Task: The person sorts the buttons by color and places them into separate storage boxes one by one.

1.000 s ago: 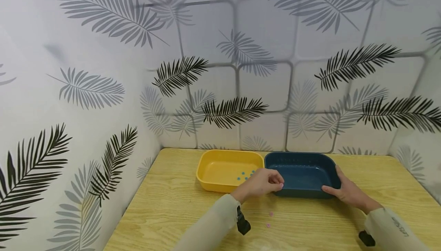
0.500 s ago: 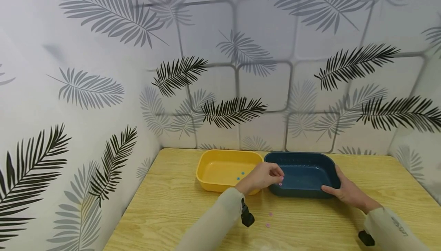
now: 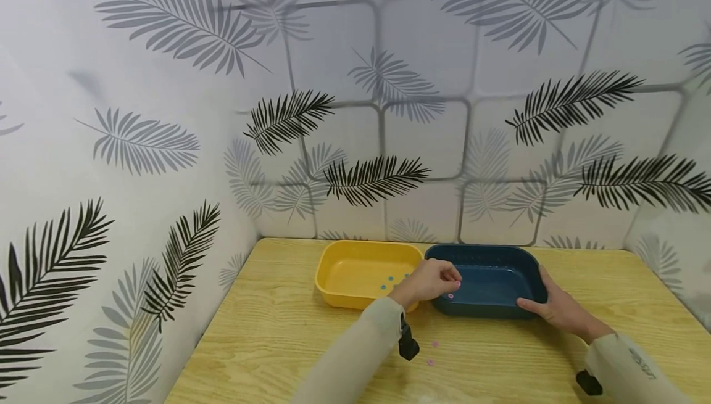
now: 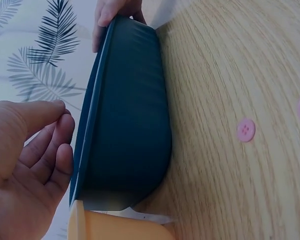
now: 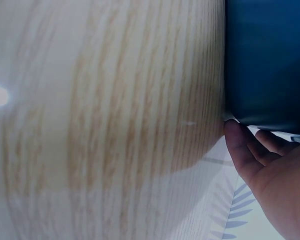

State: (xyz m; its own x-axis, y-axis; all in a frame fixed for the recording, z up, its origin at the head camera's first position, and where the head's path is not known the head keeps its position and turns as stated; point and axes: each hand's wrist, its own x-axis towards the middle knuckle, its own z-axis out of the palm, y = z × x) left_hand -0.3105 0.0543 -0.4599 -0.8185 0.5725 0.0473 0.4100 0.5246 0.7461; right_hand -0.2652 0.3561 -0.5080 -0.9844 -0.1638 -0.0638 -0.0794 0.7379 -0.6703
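Observation:
My left hand (image 3: pixel 430 279) is over the left end of the dark blue plastic bin (image 3: pixel 489 311), pinching a pink button (image 3: pixel 458 283) between thumb and fingertips. In the left wrist view the thumb and finger meet beside the bin's rim, with the button hidden. A second pink button (image 3: pixel 451 296) shows below the fingers, inside the bin. My right hand (image 3: pixel 563 305) grips the bin's right end, thumb at the near side and fingers round the end wall. In the right wrist view its fingers (image 5: pixel 245 155) touch the blue wall.
A yellow bin (image 3: pixel 347 300) stands against the blue one's left end, with several blue buttons (image 3: pixel 390 279) inside, partly hidden by my left arm. Two pink buttons lie on the wooden table (image 3: pixel 266 330), one a pink four-hole button (image 4: pixel 246 130). A leaf-patterned wall (image 3: pixel 355 145) rises behind.
My left hand has moved slightly right and up over the blue bin, pinching a pink button. Another pink button has come into view inside the bin. The right hand keeps its grip.

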